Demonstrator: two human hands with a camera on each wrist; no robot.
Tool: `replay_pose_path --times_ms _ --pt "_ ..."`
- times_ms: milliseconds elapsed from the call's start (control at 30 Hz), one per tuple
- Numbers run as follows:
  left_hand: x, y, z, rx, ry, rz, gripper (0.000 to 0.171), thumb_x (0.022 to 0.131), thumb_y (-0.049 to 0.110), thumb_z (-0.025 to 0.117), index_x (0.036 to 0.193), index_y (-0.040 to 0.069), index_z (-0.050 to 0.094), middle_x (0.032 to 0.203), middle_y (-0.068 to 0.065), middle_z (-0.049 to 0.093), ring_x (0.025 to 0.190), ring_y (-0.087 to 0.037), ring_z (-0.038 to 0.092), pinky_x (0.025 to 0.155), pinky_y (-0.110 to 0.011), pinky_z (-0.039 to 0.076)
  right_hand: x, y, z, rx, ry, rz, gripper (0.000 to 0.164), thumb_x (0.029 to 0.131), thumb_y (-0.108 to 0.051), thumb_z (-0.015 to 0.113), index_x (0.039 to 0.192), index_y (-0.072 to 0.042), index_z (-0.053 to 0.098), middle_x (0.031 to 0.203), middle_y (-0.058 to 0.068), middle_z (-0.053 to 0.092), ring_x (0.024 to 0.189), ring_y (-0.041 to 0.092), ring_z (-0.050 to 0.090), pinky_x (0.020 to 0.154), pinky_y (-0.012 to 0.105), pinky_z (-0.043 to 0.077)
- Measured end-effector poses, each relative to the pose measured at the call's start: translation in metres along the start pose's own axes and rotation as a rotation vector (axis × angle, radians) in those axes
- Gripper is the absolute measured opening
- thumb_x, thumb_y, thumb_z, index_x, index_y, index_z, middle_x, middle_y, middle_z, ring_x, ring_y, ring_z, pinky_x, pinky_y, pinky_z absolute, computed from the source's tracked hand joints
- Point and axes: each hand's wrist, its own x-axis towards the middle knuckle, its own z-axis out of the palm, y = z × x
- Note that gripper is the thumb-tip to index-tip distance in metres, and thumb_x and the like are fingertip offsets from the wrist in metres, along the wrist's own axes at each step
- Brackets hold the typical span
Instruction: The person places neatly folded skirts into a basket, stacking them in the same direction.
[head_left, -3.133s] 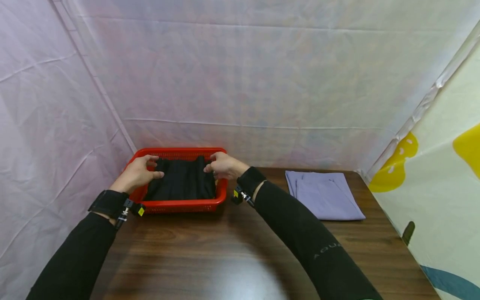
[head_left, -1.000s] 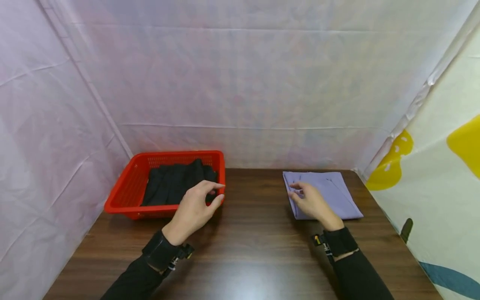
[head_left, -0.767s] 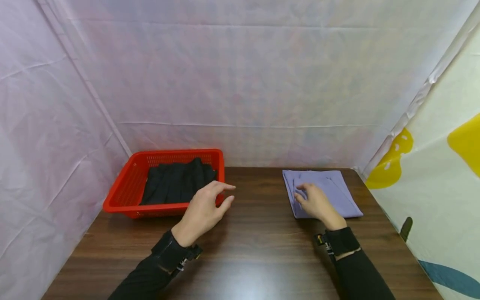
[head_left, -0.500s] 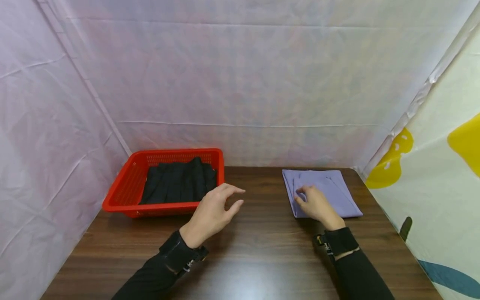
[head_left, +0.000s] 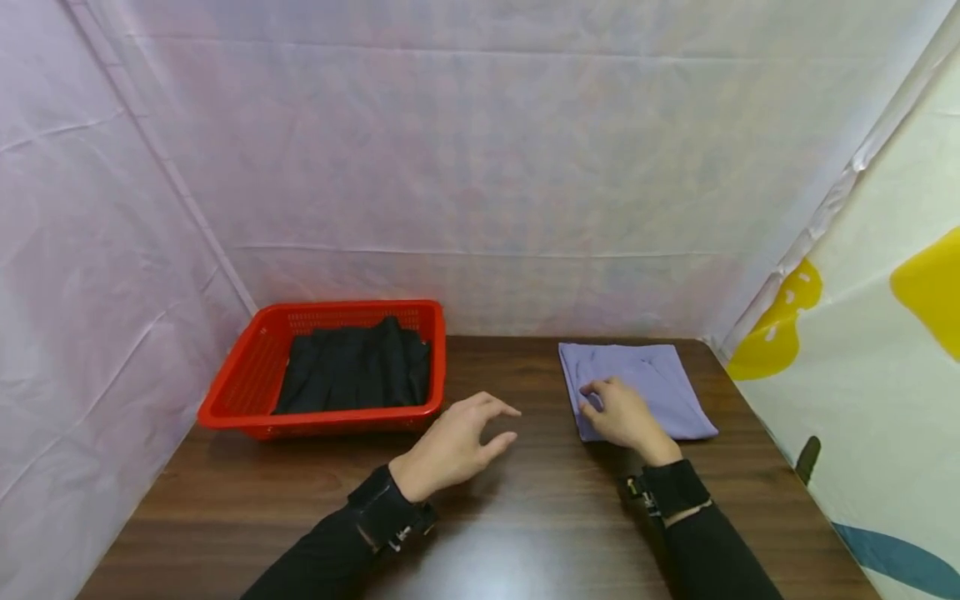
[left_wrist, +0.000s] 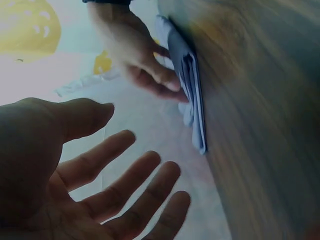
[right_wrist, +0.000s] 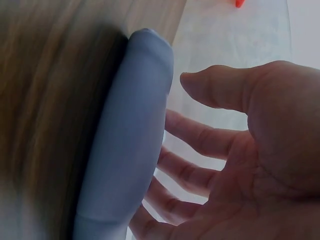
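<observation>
While the left hand (head_left: 453, 442) hovers with spread, empty fingers over the table (head_left: 525, 517) between basket (head_left: 240, 392) and folded cloth (head_left: 645, 387), the right hand (head_left: 622, 417) rests loosely curled fingers on that cloth's near left corner, nearer it

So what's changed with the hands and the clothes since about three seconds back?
Both hands let go of the black garment in the red basket. The right hand moved onto the folded lilac cloth; the left hand drifted rightward, open. Basket and cloths stayed put.

Even soft light; both wrist views blurred.
</observation>
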Motion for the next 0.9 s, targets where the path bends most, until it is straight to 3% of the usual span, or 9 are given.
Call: replay_pose_path --times_ms 100,367,533,600,700,767,900 --pt "0.003 0.001 0.007 -0.004 -0.052 -0.006 0.036 0.112 0.024 0.081 0.147 0.013 0.08 0.142 -0.012 0.079 0.135 -0.031 0.076 0.117 -0.053 0.063 -0.005 -0.017 -0.006 0.046 -0.022 -0.02 0.03 0.107 -0.03 0.079 0.128 -0.009 0.085 0.119 0.02 0.082 0.11 0.043 0.078 0.094 0.059 0.063" --pt "0.012 -0.001 0.021 0.034 -0.095 -0.011 0.037 0.112 0.027 0.08 0.146 0.012 0.08 0.145 -0.007 0.078 0.138 -0.025 0.074 0.119 -0.05 0.062 -0.012 -0.099 -0.058 0.233 -0.216 0.046 0.034 0.113 -0.006 0.06 0.14 0.002 0.079 0.141 0.025 0.081 0.133 0.046 0.076 0.113 0.066 0.061" --pt "0.011 -0.009 0.029 0.076 -0.123 -0.016 0.037 0.112 0.029 0.081 0.146 0.014 0.08 0.145 -0.006 0.077 0.136 -0.025 0.073 0.119 -0.051 0.062 -0.011 -0.117 -0.061 0.298 -0.29 0.048 0.035 0.114 -0.007 0.06 0.144 -0.002 0.078 0.147 0.02 0.08 0.14 0.041 0.074 0.115 0.059 0.061" --pt "0.009 -0.012 0.031 0.092 -0.13 -0.006 0.036 0.112 0.029 0.082 0.144 0.015 0.081 0.146 -0.006 0.077 0.136 -0.026 0.073 0.119 -0.051 0.062 -0.012 -0.121 -0.06 0.375 -0.336 0.063 0.035 0.115 -0.008 0.06 0.146 -0.003 0.077 0.137 0.018 0.081 0.124 0.034 0.077 0.101 0.049 0.064" --pt "0.007 -0.015 0.033 0.113 -0.134 0.021 0.034 0.111 0.029 0.081 0.142 0.016 0.082 0.148 -0.007 0.076 0.137 -0.027 0.072 0.118 -0.051 0.061 -0.014 -0.127 -0.059 0.475 -0.385 0.085 0.036 0.116 -0.009 0.06 0.148 -0.003 0.075 0.128 0.013 0.079 0.104 0.021 0.07 0.086 0.033 0.057" --pt "0.007 -0.016 0.033 0.134 -0.141 0.03 0.033 0.112 0.029 0.081 0.142 0.016 0.083 0.149 -0.007 0.076 0.136 -0.027 0.072 0.117 -0.051 0.062 -0.015 -0.13 -0.058 0.526 -0.407 0.097 0.036 0.116 -0.009 0.059 0.149 -0.002 0.074 0.127 0.014 0.077 0.096 0.019 0.064 0.08 0.029 0.052" --pt "0.004 -0.018 0.035 0.207 -0.169 0.03 0.032 0.111 0.032 0.082 0.14 0.019 0.084 0.149 -0.005 0.077 0.131 -0.026 0.072 0.11 -0.05 0.064 -0.017 -0.136 -0.059 0.528 -0.408 0.073 0.036 0.116 -0.008 0.061 0.15 -0.002 0.074 0.148 0.016 0.077 0.118 0.023 0.071 0.094 0.031 0.056"
